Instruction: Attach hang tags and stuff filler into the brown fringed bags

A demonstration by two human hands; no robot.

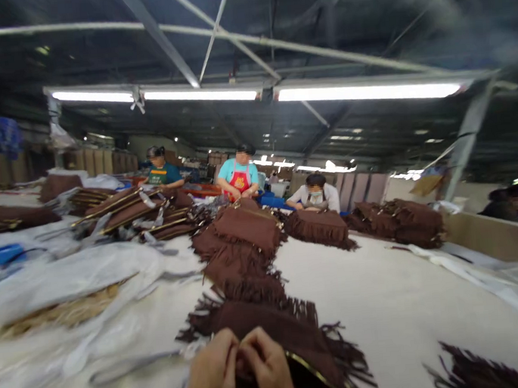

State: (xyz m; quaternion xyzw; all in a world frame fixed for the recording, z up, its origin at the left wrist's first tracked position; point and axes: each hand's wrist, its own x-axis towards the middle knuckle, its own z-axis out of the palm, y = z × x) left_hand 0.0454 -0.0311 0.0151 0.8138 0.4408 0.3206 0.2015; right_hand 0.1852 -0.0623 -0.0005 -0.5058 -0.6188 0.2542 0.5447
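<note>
At the bottom centre, a dark brown fringed bag (273, 321) lies on the pale table, with a gold zipper (320, 371) along its near edge. My left hand (213, 368) and my right hand (267, 361) meet at that edge, fingertips pinched close together. Both appear to grip the bag's zipper edge; the exact spot between the fingers is hidden. Beyond it, more brown fringed bags (244, 231) are piled in an overlapping row leading away from me. A grey strap or cord (133, 364) lies left of my left hand.
Another fringed piece (483, 370) lies at the lower right. White plastic sheeting (90, 279) covers the left side, below stacked brown pieces with gold zippers (126, 210). Fringed stacks (317, 225) stand farther back. Several people (239, 174) work across the table.
</note>
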